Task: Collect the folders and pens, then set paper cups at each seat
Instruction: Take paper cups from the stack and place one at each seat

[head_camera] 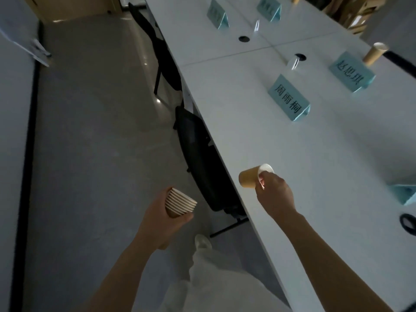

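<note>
My right hand (275, 192) pinches the rim of a single brown paper cup (248, 178) over the near edge of the long white table (247, 136). The cup is tilted, its base pointing left. My left hand (166, 218) grips a nested stack of brown paper cups (179, 202) over the floor, left of the table. Another brown cup (374, 54) stands on the far side of the table behind a name card. No folders or pens are visible.
Teal name cards stand on the table: one ahead of my right hand (289, 97), one further right (351, 72), two at the far end. Black chairs (202, 163) are tucked under the table's left edge. Grey floor (94, 131) lies to the left.
</note>
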Available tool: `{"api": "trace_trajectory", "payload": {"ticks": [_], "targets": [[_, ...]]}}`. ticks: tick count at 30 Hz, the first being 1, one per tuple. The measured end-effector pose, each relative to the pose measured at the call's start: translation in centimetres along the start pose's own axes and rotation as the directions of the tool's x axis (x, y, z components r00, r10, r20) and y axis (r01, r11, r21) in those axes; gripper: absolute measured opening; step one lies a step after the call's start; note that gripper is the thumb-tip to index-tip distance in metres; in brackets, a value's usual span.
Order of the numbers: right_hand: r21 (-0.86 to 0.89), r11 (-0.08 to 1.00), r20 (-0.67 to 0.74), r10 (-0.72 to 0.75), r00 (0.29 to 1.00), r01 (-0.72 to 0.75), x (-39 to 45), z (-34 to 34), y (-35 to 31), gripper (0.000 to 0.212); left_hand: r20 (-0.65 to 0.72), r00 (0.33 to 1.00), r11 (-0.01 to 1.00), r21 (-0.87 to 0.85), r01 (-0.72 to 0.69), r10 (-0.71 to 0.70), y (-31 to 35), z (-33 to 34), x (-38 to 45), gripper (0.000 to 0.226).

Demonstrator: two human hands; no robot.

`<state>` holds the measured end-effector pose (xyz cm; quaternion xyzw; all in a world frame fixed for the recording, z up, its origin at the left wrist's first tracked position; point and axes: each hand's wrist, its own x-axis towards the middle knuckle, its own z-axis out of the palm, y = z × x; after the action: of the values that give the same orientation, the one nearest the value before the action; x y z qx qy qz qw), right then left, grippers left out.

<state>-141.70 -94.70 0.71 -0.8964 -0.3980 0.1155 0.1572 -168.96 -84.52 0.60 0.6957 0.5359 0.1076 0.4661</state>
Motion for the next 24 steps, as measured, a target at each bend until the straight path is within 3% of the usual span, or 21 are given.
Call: {"api": "trace_trajectory", "payload": {"ticks": [6,15,18,24], "targets": [[-0.166,0.986,0.040,0.013,0.999,-0.007,10.5,0.0,-0.3,0.026,0.015,1.000,1.000,-0.005,-0.011,0.011,3.6,-0.1,7.2,0.079],[-0.308,0.947,0.211,-0.026,0.977,0.091,16.7,2.0,-0.9,0.035,0.069,0.996,0.998,0.015,-0.063,0.062,4.9,-0.7,12.9,0.081],[-0.368,0.917,0.218,-0.077,0.973,0.155,16.7,2.8,-1.3,0.029,0.097,0.994,0.999,0.007,-0.054,0.053,4.6,-1.1,14.3,0.082],[-0.367,0.927,0.174,-0.010,0.985,0.074,17.0,2.9,-3.8,0.016,0.176,0.982,0.998,-0.013,-0.058,0.060,3.5,-2.3,17.1,0.082]]}}
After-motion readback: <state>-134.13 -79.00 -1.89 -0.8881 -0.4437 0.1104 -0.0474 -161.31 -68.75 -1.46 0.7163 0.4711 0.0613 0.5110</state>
